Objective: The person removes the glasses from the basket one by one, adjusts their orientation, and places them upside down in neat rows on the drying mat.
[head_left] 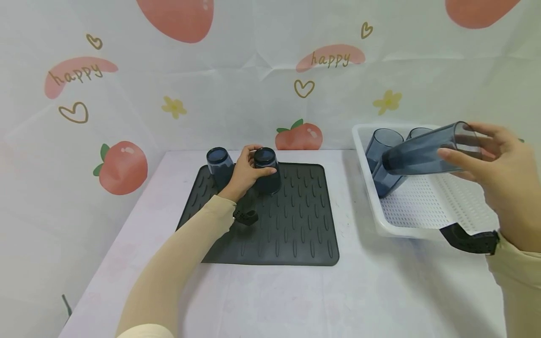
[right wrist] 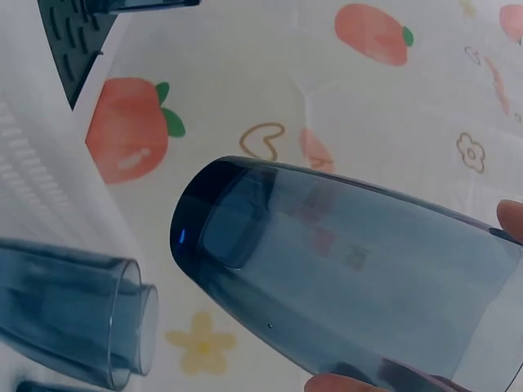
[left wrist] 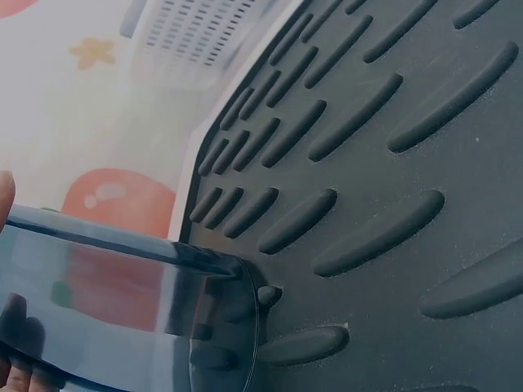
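My left hand [head_left: 247, 171] grips an upside-down blue glass [head_left: 267, 180], thumb on one side and fingers on the other. The rim of this glass meets the black ridged mat [head_left: 291, 225], as the left wrist view shows too. Just left of that hand, another upside-down blue glass [head_left: 220, 169] stands on the mat. Over the white basket [head_left: 380, 225], my right hand [head_left: 503, 164] holds a third blue glass [head_left: 427, 152] near its rim. It lies almost sideways in the air, its dark base pointing left. Further blue glasses [head_left: 383, 138] lean inside the basket, partly hidden behind it.
The basket has a perforated floor and raised walls, and stands right of the mat on a white-covered table [head_left: 270, 300]. Behind both, a wall covering [head_left: 236, 108] printed with fruit, hearts and flowers rises from the table's back edge.
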Available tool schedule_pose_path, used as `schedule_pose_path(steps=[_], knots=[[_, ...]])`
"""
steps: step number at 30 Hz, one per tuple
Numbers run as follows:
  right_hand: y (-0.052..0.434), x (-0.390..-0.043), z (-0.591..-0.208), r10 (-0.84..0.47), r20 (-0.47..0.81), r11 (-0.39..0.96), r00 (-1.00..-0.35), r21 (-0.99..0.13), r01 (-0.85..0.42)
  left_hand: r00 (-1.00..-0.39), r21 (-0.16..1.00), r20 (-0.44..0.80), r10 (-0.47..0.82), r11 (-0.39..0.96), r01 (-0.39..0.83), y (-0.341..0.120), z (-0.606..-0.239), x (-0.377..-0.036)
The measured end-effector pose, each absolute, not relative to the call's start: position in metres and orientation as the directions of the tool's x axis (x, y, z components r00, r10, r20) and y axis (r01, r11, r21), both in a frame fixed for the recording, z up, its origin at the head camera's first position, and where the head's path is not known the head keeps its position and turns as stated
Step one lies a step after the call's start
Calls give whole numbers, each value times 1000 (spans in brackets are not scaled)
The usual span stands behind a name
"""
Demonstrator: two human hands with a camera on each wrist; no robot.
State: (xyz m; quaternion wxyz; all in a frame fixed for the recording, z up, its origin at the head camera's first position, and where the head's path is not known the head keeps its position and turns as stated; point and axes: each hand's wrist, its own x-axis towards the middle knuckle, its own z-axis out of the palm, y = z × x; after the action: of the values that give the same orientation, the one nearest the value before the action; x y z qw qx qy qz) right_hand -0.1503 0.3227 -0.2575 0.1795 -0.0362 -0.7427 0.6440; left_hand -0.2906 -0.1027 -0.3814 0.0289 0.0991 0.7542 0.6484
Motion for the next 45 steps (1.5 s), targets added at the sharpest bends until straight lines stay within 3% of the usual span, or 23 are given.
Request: schedule_pose_path(steps=[9,20,26,29,36,45], knots=[[306,-146,-258,200,169,32,-965,-986,-166,-979,983,85,183,148,113,-105,-383,-291],[291,-146,-270,129,162,100,-978,-984,-149,-973,975,78,215,186,120,-107,-377,-287],[284,-147,-272,94,154,108,-983,-984,-144,-963,951,129,236,247,188,-110,-367,-284],[281,-146,-272,81,140,144,-987,-981,-127,-961,927,159,227,302,224,-111,-361,-282],[273,-144,-271,94,153,422,-984,-901,-100,-939,894,246,240,317,315,-115,-344,-275],[261,-144,-275,56,195,414,-979,-897,-154,-901,887,316,298,244,392,-109,-324,-253]])
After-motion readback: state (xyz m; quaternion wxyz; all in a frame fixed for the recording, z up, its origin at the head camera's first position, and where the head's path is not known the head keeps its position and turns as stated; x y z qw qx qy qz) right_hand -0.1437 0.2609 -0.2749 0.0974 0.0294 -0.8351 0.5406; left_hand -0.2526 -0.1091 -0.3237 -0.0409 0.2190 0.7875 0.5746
